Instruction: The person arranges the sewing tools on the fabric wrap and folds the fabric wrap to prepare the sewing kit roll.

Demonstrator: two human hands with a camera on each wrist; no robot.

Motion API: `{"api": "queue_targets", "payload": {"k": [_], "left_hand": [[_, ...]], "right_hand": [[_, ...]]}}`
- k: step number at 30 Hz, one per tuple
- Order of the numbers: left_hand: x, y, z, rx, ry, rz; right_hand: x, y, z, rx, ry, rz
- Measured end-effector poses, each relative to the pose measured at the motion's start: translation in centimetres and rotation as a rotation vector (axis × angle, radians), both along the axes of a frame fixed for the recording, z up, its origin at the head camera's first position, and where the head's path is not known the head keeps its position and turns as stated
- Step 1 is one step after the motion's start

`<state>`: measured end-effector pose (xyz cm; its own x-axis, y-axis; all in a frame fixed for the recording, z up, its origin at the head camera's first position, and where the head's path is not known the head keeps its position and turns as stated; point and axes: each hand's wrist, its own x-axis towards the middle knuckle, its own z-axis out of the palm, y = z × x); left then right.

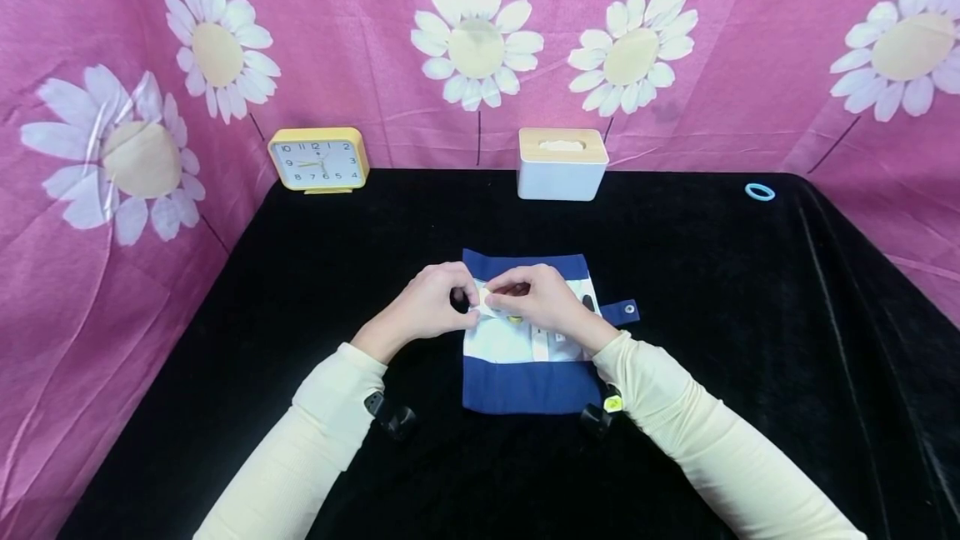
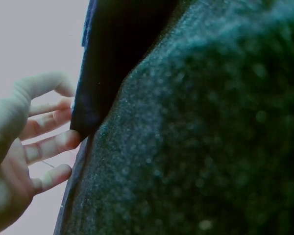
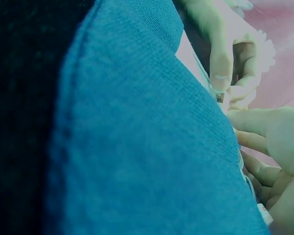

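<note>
A blue-and-white cloth roll [image 1: 532, 388] lies spread out, with a white middle panel between blue bands. My left hand [image 1: 431, 302] pinches at the left edge of its white panel, thumb and forefinger close together. Facing it, my right hand [image 1: 536, 297] has its fingertips on a small pale piece [image 1: 483, 297], whose kind is too small to tell. In the right wrist view, the fingertips of the left hand [image 3: 225, 63] and right hand [image 3: 274, 142] meet behind the blue cloth [image 3: 147, 127]. Small items on the panel are partly hidden under the right hand.
A blue strap [image 1: 621, 312] with a metal snap sticks out right of the cloth roll. Along the back stand a yellow clock [image 1: 318, 161] and a tissue box [image 1: 562, 165]. A light-blue ring [image 1: 760, 192] lies at the far right of the black-covered table [image 1: 712, 273].
</note>
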<state>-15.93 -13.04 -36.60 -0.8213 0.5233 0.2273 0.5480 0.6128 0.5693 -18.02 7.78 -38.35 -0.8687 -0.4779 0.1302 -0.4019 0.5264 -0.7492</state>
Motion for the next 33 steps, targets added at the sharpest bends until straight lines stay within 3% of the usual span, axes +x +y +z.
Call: {"api": "queue_targets", "payload": {"k": [16,33], "left_hand": [[-0.05,-0.07,-0.12,-0.052,-0.036,0.044],[-0.10,-0.10,-0.03,-0.031,-0.079,0.046]], "right_hand": [[-0.13,0.05,0.09,0.018,-0.052,0.022],[-0.28,-0.12,-0.18,0.038,-0.019,0.034]]}}
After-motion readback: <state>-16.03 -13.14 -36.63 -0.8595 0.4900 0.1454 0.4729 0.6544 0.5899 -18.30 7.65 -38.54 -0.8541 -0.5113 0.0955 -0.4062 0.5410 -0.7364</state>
